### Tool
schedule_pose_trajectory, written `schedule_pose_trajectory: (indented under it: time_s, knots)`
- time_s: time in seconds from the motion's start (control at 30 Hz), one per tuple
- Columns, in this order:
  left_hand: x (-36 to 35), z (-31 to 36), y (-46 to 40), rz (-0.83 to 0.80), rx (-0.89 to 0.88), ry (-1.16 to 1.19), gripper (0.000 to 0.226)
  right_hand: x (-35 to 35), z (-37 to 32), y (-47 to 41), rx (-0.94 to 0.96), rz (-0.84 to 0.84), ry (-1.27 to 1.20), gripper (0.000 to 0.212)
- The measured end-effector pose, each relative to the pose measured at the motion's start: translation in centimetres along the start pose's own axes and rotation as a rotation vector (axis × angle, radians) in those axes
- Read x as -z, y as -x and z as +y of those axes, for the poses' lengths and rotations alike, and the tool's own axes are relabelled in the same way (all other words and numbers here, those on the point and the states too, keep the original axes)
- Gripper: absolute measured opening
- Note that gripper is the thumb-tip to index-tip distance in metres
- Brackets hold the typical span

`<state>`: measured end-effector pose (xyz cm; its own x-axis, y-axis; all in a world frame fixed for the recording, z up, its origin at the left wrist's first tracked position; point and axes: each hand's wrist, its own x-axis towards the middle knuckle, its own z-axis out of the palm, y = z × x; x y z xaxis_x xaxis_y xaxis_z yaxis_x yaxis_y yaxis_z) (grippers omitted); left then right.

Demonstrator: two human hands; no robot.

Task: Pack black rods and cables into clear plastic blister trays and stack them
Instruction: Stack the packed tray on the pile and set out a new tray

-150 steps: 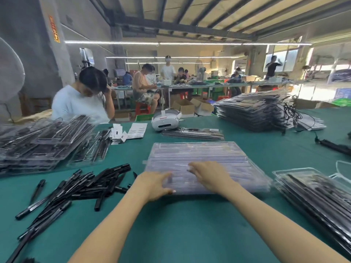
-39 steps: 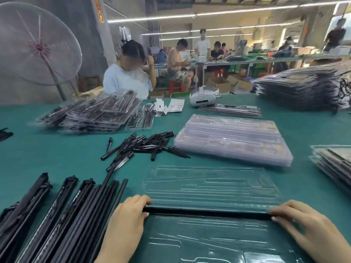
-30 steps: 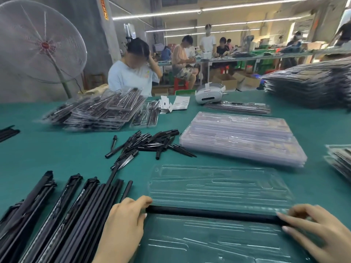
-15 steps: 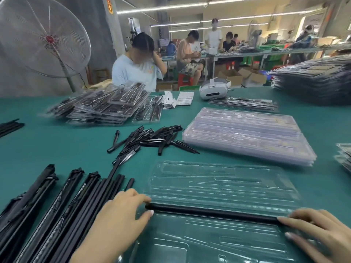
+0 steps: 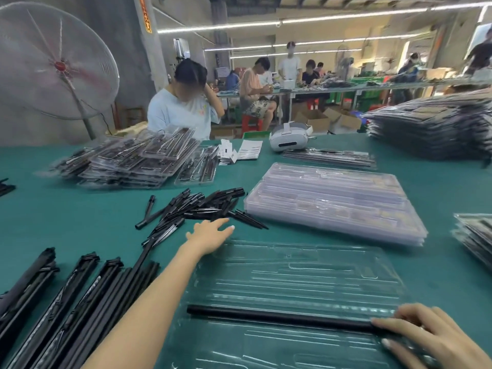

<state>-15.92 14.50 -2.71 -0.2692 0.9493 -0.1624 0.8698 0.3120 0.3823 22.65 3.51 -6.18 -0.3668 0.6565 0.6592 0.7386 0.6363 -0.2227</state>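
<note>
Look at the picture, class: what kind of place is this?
Most likely a factory packing floor. Stacks of filled blister trays cover a long green table, loose black rods wait to be packed, and more workers sit at benches behind.

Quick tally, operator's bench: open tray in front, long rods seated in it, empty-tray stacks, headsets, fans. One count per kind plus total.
open clear tray: 1
long black rod in that tray: 1
stack of empty clear trays: 1
white headset: 1
standing fan: 1
Total: 5
</note>
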Motion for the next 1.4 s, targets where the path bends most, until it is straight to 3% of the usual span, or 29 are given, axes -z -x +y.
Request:
schedule_pose_trajectory:
  time_s: [0.1, 0.2, 0.3, 0.4, 0.47, 0.57, 0.67, 0.73, 0.83, 0.93, 1.13, 1.23, 1.4]
  knots:
    - [-0.7, 0.0, -0.4, 0.066, 0.041, 0.007, 0.048, 0.1, 0.0, -0.1, 0.018, 0.013, 0.015, 0.061]
    - [0.0, -0.4, 0.5, 0.247, 0.019, 0.199, 0.029, 0.3, 0.2, 0.0, 0.032, -0.026, 0.03, 0.059]
    - [1.7, -0.5, 2.6, 0.415, -0.106, 0.284, 0.009, 0.6, 0.1, 0.2, 0.039, -0.076, 0.024, 0.055]
    - [2.9, 0.6, 5.9, 0.516, -0.275, 0.384, 0.018, 1.1, -0.1, 0.4, 0.007, -0.119, 0.013, 0.052]
    - [3.1, 1.8, 8.5, 0.479, -0.376, 0.46, 0.032, 1.3, -0.4, 0.6, -0.023, -0.147, -0.003, 0.052]
    - [2.5, 3.8, 12.8, 0.238, -0.566, 0.516, 0.033, 1.7, -0.7, 0.8, -0.07, -0.189, -0.017, 0.05]
    - [1.5, 6.0, 16.6, 0.008, -0.809, 0.393, 0.017, 2.2, -1.0, 0.8, -0.093, -0.236, -0.027, 0.048]
    - [0.5, 7.4, 18.3, -0.098, -0.92, 0.288, 0.025, 2.5, -1.1, 0.8, -0.1, -0.259, -0.037, 0.049]
    - [-1.5, 9.4, 19.5, -0.082, -1.113, -0.038, 0.046, 2.7, -1.2, 0.8, -0.106, -0.287, -0.035, 0.047]
    - [-3.6, 11.0, 19.9, -0.053, -1.235, -0.161, 0.044, 2.9, -1.2, 0.9, -0.117, -0.311, -0.04, 0.042]
    - [-6.5, 10.8, 19.1, -0.114, -1.163, -0.09, 0.035, 3.2, -0.9, 1.0, -0.136, -0.345, -0.047, 0.033]
    - [-6.9, 9.5, 18.9, 0.102, -1.224, -0.3, 0.034, 3.3, -1.0, 1.0, -0.129, -0.397, -0.033, 0.037]
    - [-7.0, 8.3, 19.7, 0.154, -1.149, -0.421, 0.041, 3.4, -1.0, 0.9, -0.121, -0.397, -0.022, 0.039]
